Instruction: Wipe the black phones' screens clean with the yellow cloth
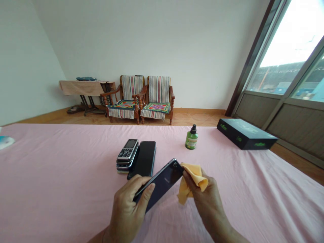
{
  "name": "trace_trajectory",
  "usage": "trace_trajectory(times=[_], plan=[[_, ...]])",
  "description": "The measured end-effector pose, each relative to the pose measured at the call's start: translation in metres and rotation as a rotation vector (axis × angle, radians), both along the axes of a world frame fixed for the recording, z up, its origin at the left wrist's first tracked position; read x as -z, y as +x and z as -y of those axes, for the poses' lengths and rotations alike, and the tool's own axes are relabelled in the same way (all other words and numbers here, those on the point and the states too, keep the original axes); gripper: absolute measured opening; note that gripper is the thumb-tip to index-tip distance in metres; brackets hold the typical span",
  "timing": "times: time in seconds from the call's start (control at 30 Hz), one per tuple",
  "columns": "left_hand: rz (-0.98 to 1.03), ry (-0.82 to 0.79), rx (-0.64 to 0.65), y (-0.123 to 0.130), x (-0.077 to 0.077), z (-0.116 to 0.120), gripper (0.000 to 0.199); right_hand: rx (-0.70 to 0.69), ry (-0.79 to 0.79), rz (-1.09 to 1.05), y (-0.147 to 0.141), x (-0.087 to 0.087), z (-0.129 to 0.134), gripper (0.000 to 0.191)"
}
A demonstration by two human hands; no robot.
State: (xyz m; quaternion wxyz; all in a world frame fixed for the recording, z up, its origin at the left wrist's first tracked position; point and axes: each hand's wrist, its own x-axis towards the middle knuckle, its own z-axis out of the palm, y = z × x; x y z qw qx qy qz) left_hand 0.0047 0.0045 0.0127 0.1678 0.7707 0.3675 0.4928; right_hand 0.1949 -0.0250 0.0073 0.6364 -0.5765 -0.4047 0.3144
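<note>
My left hand [129, 206] grips a dark smartphone [162, 185] by its lower end, thumb across the back. The phone tilts up to the right, its back and camera corner facing me. A yellow cleaning cloth [192, 179] with a zigzag edge is pinched in my right hand [209, 197]; the cloth touches the phone's upper right corner. Just beyond my left hand, a black smartphone [144, 157] lies screen up, leaning against a stack of phones. On top of that stack sits a silver keypad phone [128, 149].
A green bottle [191, 138] with a black cap stands on the pink cloth surface [63, 168]. To the right lies a black box [245, 133] with green lettering. Behind are two wooden chairs [158, 91] and a covered sewing-machine table [83, 88]. A white and blue object [6, 141] shows at the left edge.
</note>
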Motion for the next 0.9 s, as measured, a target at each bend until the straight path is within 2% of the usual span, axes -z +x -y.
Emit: trace_trajectory(times=[0.3, 0.47, 0.57, 0.8, 0.9], plan=[[0.041, -0.081, -0.025, 0.003, 0.002, 0.000, 0.016, -0.040, -0.130, -0.306, -0.005, 0.003, 0.001, 0.043], [0.067, -0.087, -0.049, 0.004, 0.005, 0.001, 0.018, -0.160, -0.126, -0.429, -0.016, -0.001, 0.007, 0.042], [0.079, -0.105, -0.056, 0.004, 0.005, 0.002, 0.019, -0.211, -0.132, -0.418, -0.023, 0.001, 0.011, 0.043], [0.145, -0.163, -0.072, 0.003, 0.009, 0.000, 0.019, -0.184, -0.163, -0.321, -0.043, 0.030, 0.016, 0.045], [0.154, -0.251, -0.019, 0.005, 0.011, -0.001, 0.021, -0.211, -0.132, -0.248, -0.041, 0.023, 0.016, 0.042]])
